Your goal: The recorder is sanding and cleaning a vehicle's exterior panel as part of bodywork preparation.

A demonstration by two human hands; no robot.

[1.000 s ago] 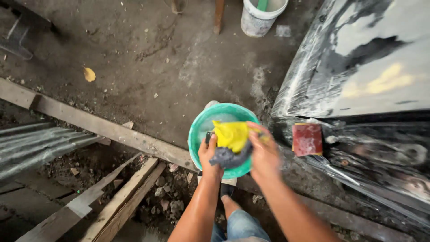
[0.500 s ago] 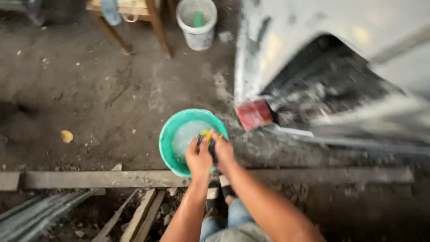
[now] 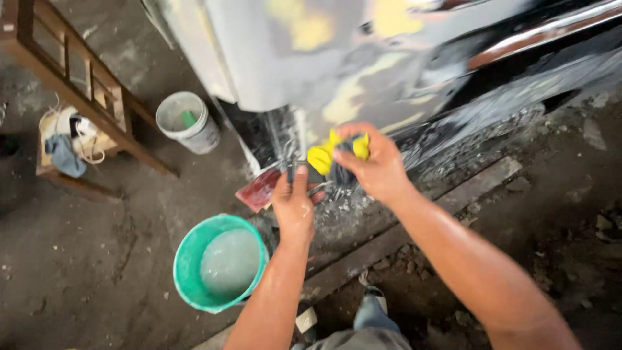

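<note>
right hand [image 3: 376, 165] fingers clamped on yellow sponge [image 3: 322, 157] by car panel [image 3: 337, 58]; left hand [image 3: 295, 204] fingers closed on dark sheet [image 3: 304, 174], green bucket [image 3: 184, 259] below

Dirty, cracked concrete floor [image 3: 84, 279] in daylight. A wooden stool [image 3: 78, 84] stands far left, a white bucket [image 3: 188, 123] beside it. A dark car body [image 3: 389, 58] fills the far right.

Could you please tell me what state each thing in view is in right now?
yellow sponge: held up in both hands, over the ground.
right hand: gripping the sponge.
left hand: pinching its dark underside.
green basin: upright, holding cloudy water.
white bucket: upright, open.
car panel: wet, patchy with yellow filler.
</note>
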